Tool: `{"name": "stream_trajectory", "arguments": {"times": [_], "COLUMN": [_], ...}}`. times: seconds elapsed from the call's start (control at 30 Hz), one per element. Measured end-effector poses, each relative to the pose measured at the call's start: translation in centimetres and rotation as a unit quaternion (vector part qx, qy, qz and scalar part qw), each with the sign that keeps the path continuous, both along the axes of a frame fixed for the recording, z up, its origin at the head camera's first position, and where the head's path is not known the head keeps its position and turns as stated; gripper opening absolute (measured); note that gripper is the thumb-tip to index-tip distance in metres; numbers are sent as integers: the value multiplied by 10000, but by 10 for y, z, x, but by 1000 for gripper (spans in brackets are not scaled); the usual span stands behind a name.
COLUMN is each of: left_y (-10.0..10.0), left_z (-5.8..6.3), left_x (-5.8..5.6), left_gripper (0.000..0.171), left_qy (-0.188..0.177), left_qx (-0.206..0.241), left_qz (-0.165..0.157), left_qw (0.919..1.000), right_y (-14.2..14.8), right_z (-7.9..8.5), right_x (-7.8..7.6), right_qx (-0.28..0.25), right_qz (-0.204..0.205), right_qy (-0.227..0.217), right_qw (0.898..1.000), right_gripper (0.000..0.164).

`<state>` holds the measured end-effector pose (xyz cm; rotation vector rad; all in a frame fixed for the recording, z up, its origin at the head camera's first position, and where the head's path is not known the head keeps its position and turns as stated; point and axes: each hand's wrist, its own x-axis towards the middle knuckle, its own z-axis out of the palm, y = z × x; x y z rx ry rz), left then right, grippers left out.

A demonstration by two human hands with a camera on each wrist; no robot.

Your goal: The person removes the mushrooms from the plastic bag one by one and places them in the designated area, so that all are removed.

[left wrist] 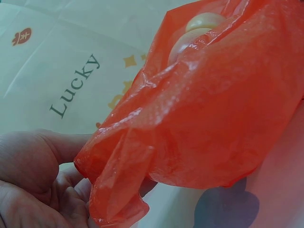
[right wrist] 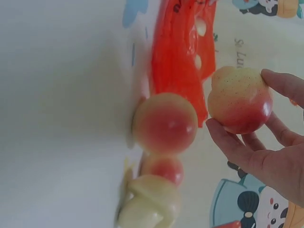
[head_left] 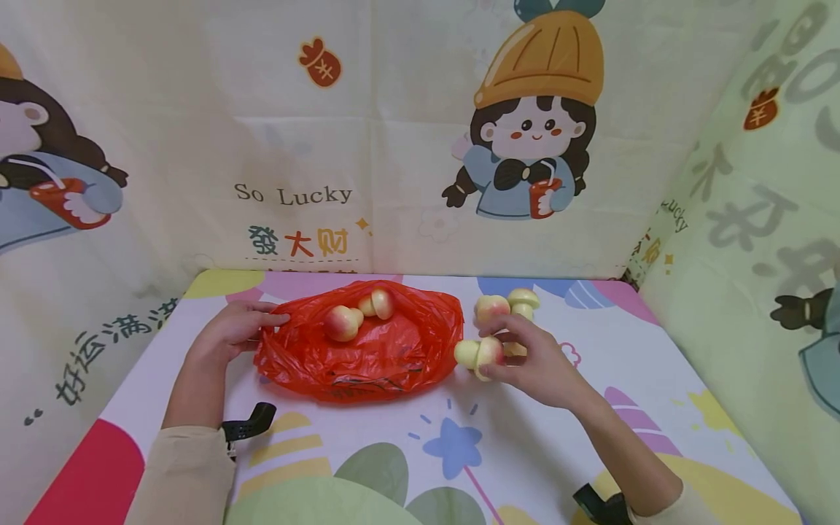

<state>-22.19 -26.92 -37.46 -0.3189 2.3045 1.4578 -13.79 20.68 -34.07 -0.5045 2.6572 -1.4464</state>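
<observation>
A red plastic bag lies spread with its mouth toward me, and two toy mushrooms with pale stems rest inside it. At its left edge my left hand pinches the rim; the left wrist view shows the crumpled film of the bag at the fingers. Beside the bag's right edge, my right hand holds a toy mushroom with a red-blushed cap between thumb and fingers. Behind that hand, more toy mushrooms stand on the table, partly hidden by it.
The table wears a white cover with coloured prints. A cream cloth wall with cartoon figures rises behind it, and another cloth closes the right side. Black wrist mounts sit on both forearms.
</observation>
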Motion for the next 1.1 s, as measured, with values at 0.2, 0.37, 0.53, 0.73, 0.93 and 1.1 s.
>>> {"name": "stream_trajectory", "arguments": {"times": [0.2,0.37,0.53,0.73,0.93,1.1], "left_y": [3,2,0,0,0,0], "left_z": [3,3,-1,-3,-3,-4], "left_x": [0,0,0,-1,0,0], "left_gripper": [64,64,64,64,64,65], "left_qy": [-48,-45,-24,30,16,9], "left_qx": [-18,-23,0,18,20,52], "left_qz": [27,18,13,9,33,55], "left_qw": [10000,10000,10000,10000,10000,10000], "right_y": [21,37,53,68,75,78], "right_z": [-2,-3,-3,-8,-19,-29], "right_x": [3,6,11,13,12,9], "right_qx": [176,333,540,832,917,983], "right_qz": [-315,-494,-711,-937,-1010,-1065], "right_qy": [-41,76,214,252,90,30], "right_qw": [9993,9982,9958,9918,9906,9894], "right_gripper": [43,43,43,44,44,43]}}
